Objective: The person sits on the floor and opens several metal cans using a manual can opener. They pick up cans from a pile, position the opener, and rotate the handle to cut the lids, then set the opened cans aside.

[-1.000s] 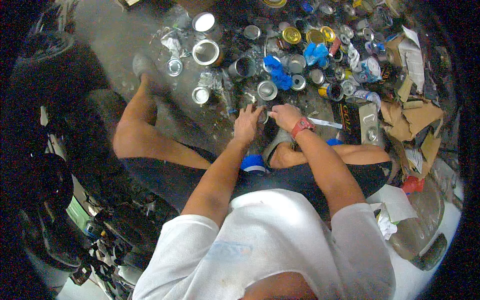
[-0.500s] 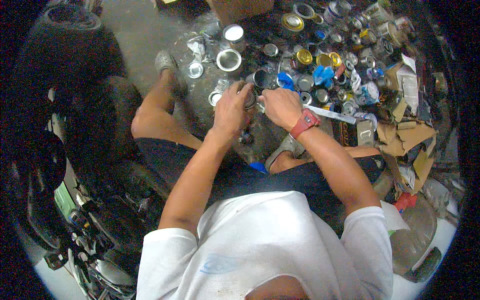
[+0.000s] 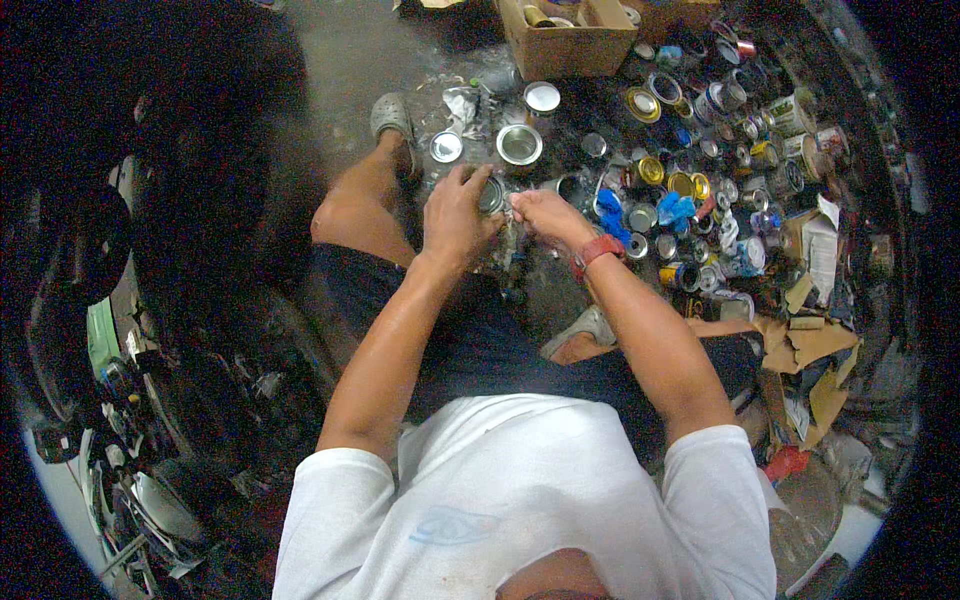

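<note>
We see both hands lifted, now together: left hand (image 3: 455, 215) clamped on small tin can (image 3: 491, 194); right hand (image 3: 540, 213) fingers pinched at its rim, working it.

Both hands on small tin (image 3: 491, 195), scattered cans (image 3: 700, 190)

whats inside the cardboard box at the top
The cardboard box holds at least one gold-rimmed can near its back edge, beside a cardboard divider. The rest of the inside is cut off by the picture's edge and hidden by the near wall.
</note>
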Available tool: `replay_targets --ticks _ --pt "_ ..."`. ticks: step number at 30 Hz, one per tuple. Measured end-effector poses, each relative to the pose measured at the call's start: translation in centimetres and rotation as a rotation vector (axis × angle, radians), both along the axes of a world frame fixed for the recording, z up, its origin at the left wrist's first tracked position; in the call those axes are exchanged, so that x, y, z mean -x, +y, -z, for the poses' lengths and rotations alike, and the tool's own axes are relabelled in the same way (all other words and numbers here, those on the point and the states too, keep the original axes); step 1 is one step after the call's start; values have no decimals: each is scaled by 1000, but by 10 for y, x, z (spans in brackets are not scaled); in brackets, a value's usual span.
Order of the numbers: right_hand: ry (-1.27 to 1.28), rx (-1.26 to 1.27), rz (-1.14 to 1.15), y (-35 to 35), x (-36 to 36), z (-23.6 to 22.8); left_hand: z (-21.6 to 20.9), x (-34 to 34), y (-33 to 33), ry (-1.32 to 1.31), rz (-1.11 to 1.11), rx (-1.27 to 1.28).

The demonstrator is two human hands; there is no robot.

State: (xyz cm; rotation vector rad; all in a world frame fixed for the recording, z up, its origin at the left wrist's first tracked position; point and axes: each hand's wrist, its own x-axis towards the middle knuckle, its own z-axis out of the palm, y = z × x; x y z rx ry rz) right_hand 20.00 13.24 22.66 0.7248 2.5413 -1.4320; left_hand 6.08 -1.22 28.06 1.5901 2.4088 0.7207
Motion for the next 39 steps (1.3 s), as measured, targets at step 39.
replay_targets --ticks 39 --pt "-278 -281 -103 -107 94 152 213 53 -104 -340 -228 396"
